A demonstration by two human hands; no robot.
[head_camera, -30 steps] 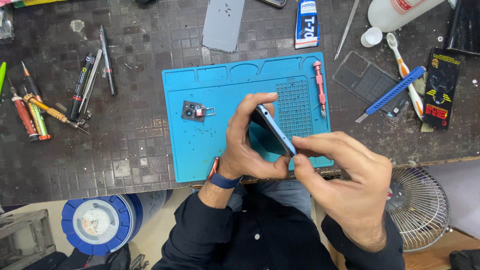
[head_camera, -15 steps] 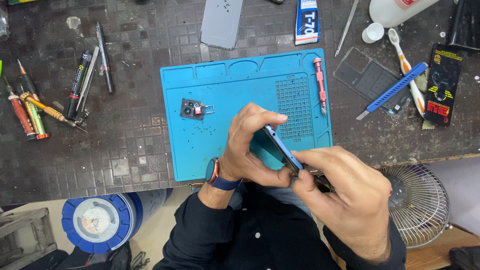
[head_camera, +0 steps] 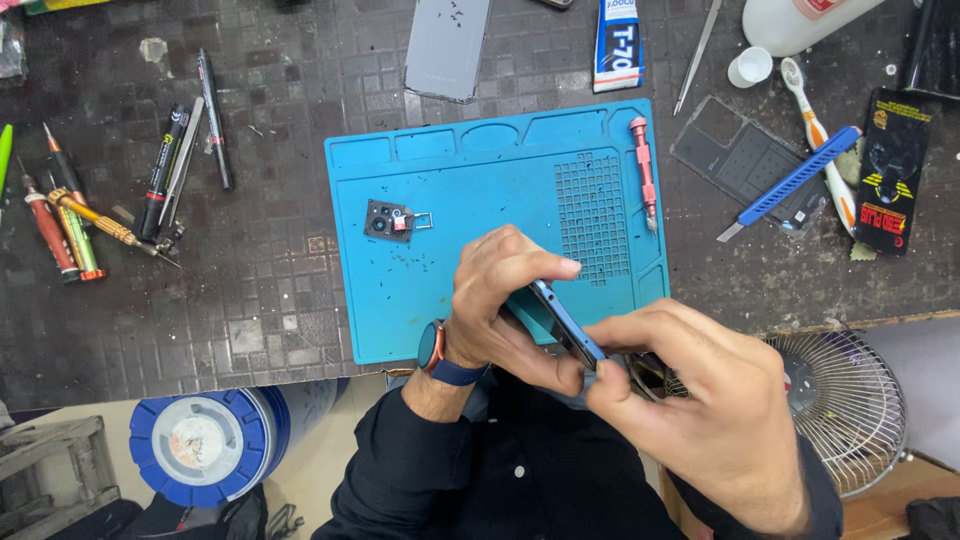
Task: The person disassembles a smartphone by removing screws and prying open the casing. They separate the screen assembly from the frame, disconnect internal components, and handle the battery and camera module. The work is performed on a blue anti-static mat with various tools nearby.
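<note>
With the left hand [head_camera: 500, 300] clamped on the blue phone [head_camera: 565, 322] and the right hand [head_camera: 700, 410] pinching its lower end — apparently with a tool — a slip could gouge it.

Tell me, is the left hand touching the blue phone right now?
Touching. The head view shows the left hand wrapped around the blue phone, its fingers lying over the phone's upper edge and its thumb beneath.

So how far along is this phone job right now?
Done: grey back cover is off, small camera part lies on the blue mat. In hand: left hand and right hand grip the phone edge-on. Left: cover and part remain off.
</note>
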